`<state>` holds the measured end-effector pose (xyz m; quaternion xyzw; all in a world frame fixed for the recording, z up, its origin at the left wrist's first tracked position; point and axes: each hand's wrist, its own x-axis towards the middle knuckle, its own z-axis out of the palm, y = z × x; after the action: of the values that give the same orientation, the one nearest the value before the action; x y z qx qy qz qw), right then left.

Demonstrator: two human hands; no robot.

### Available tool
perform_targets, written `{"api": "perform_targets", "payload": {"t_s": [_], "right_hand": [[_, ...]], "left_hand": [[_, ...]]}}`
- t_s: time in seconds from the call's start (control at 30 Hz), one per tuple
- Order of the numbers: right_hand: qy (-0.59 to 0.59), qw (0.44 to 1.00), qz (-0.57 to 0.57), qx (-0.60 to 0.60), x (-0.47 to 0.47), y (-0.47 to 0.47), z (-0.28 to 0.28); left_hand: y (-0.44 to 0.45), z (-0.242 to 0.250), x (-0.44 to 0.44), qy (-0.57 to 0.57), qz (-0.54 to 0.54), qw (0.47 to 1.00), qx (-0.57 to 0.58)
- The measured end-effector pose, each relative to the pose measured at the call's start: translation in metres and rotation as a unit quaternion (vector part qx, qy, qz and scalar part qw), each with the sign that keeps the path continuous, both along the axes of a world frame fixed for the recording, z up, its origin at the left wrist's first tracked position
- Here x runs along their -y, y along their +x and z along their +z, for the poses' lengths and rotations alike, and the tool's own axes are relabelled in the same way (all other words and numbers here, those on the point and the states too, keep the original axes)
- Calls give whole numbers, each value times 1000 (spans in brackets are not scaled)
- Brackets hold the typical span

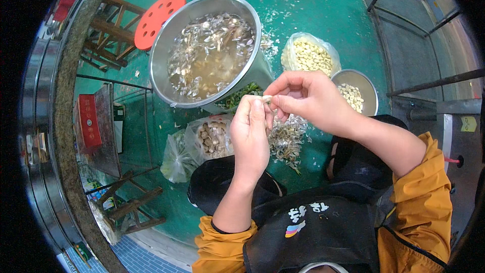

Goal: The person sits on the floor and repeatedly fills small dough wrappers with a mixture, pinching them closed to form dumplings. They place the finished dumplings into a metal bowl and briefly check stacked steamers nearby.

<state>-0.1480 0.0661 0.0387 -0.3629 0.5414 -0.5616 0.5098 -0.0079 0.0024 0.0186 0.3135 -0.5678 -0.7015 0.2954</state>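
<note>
A pale garlic clove is pinched between the fingertips of both my hands. My left hand holds it from the left, thumb pointing up, and part of it is hidden by the fingers. From the right, my right hand grips its other side with thumb and forefinger. Beyond my hands is a big steel pot of cloudy water with garlic skins floating in it. A plastic bag of peeled cloves and a steel bowl with more cloves stand near my right hand.
Garlic skins lie heaped on the green floor below my hands. Left of my knee are a bag of lumpy brownish produce and a bag of greens. A red stool, wooden stools and a red box are farther left.
</note>
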Motion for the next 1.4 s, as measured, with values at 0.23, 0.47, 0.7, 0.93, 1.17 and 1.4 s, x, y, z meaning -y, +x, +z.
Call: {"api": "perform_targets", "payload": {"t_s": [0.23,0.47,0.7,0.93,1.17,1.4], "right_hand": [[14,999,-18,35,0,-4,0],[43,999,-3,25,-3,-4,3],[46,999,-6,16,-4,-1,2],[66,996,-7,64,-3,-1,1],[70,947,28,312,0,-16,-3],[20,982,7,190,-1,-14,-3]], "left_hand": [[1,2,-3,-279,9,948,155],[1,0,-2,-418,5,877,236],[0,-6,-3,-483,43,837,252],[1,-8,-3,-470,55,842,260],[5,-3,7,21,6,999,38],[5,6,2,55,-19,998,2]]}}
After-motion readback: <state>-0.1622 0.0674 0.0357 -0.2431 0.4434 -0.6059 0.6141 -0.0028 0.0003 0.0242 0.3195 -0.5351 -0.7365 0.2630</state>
